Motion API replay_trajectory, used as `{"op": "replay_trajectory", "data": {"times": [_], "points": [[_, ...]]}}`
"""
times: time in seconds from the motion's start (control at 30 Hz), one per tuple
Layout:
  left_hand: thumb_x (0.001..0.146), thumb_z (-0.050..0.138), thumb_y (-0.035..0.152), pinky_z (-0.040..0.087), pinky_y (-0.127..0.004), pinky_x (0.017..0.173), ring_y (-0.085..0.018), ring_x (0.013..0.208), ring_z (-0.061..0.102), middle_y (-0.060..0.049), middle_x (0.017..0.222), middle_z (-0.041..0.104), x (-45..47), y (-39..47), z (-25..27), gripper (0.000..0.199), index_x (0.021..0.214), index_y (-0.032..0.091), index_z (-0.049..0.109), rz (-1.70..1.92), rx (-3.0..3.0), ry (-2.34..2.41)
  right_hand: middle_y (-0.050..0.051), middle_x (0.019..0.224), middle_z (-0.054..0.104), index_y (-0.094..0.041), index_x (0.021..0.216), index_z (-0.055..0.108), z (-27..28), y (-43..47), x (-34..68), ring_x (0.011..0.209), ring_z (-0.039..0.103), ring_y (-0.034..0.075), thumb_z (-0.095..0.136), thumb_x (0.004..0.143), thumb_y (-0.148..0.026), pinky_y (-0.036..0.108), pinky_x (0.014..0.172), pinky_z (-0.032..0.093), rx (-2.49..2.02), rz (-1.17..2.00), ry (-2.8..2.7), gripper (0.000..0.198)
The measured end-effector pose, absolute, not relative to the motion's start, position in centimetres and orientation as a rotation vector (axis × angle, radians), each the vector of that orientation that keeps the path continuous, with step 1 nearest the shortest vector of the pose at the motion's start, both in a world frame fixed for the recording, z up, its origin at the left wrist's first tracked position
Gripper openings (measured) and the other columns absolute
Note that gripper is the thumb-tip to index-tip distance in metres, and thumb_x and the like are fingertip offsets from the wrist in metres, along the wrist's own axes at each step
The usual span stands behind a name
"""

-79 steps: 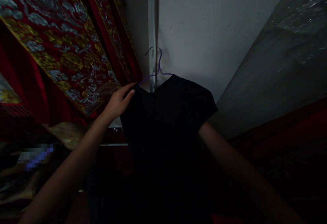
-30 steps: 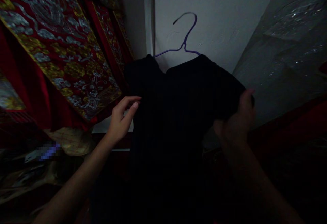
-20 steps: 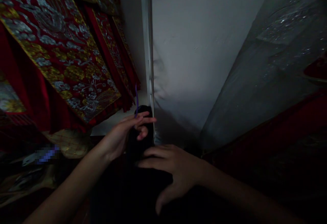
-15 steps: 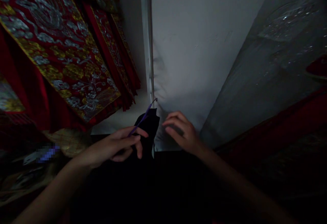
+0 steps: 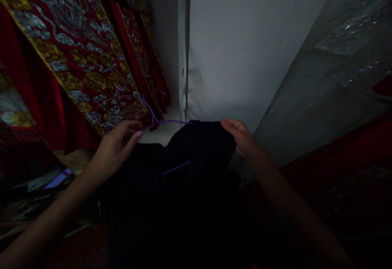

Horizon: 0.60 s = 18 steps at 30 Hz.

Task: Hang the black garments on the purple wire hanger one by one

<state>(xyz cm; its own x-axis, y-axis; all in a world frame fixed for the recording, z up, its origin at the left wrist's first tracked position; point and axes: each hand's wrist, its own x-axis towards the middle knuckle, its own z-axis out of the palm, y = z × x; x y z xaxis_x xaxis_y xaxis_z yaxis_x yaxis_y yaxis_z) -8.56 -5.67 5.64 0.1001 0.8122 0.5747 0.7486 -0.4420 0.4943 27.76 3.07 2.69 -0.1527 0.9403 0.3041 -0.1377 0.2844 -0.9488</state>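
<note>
A thin purple clothes hanger (image 5: 174, 121) sits partly inside a black garment (image 5: 196, 146), its hook pointing up and left. The hanger's right arm runs into the garment, and part of its lower bar shows across the neck opening. My left hand (image 5: 118, 142) pinches the hanger's left arm close to the garment's left shoulder. On the other side, my right hand (image 5: 240, 134) is closed on the garment's right shoulder, thumb on top. Darkness hides the garment's lower part against the dark surroundings.
Red cloth embroidered in gold and silver (image 5: 94, 68) hangs at the left. Ahead stands a pale panel (image 5: 239, 48) with an upright edge strip (image 5: 183, 56). Clear plastic sheeting (image 5: 346, 52) covers the right side. Cluttered items, including a blue-white object (image 5: 58, 179), lie lower left.
The hanger has turned and come lower, with the garment spread out across it. My right hand has gone from open to gripping the garment's shoulder; my left hand has shifted left.
</note>
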Motion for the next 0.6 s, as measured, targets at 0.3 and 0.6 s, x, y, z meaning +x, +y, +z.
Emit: {"op": "replay_trajectory", "data": {"times": [0.3,0.6], "points": [[0.095,0.054,0.026,0.048,-0.047,0.100,-0.029,0.113,0.061,-0.012,0.117,0.065,-4.3,-4.5,0.2,0.035,0.130,0.023,0.057,1.736,2.696,1.498,0.005,0.089,0.076,-0.023,0.081,0.067,7.3,9.4,27.2,0.112,0.070,0.029,0.076,0.076,-0.056,0.042,0.089,0.061,-0.639,0.827,-1.039,0.035],[0.103,0.042,0.023,0.053,-0.042,0.093,-0.024,0.102,0.068,-0.009,0.121,0.068,1.2,-1.6,-5.9,0.065,0.163,0.034,0.019,0.854,2.663,1.314,0.007,0.095,0.076,-0.029,0.083,0.068,-0.8,6.1,33.9,0.112,0.070,0.033,0.071,0.080,-0.057,0.050,0.092,0.059,-0.926,0.749,-0.886,0.028]]}}
